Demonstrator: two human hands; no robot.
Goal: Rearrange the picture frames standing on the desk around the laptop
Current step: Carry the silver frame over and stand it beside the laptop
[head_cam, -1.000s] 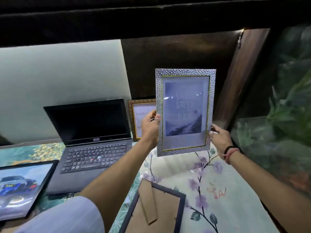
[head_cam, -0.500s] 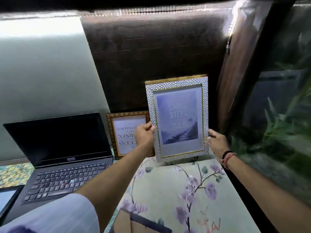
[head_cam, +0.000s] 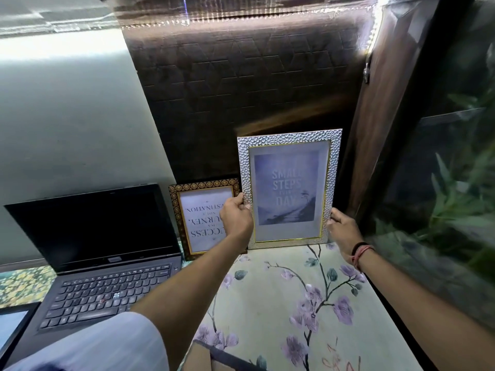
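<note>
A silver scaled picture frame (head_cam: 288, 135) with a purple "Small steps" print stands upright at the back right of the desk, its lower edge on or just above the floral desk mat (head_cam: 281, 303). My left hand (head_cam: 237, 216) grips its left side and my right hand (head_cam: 341, 226) grips its lower right side. A smaller gold and black patterned frame (head_cam: 203, 210) stands to its left with its text upside down, partly hidden by my left hand. The open black laptop (head_cam: 101, 245) sits further left.
A dark textured wall panel (head_cam: 241, 76) rises behind the frames, with a wooden post (head_cam: 375, 129) and glass with green plants (head_cam: 455, 183) to the right. A dark frame corner (head_cam: 13, 325) shows at bottom left and another frame edge (head_cam: 227, 357) lies at the bottom.
Both hands have carried the silver frame down and away from me, from mid-air to the back of the desk by the wall. The view has shifted right and closer.
</note>
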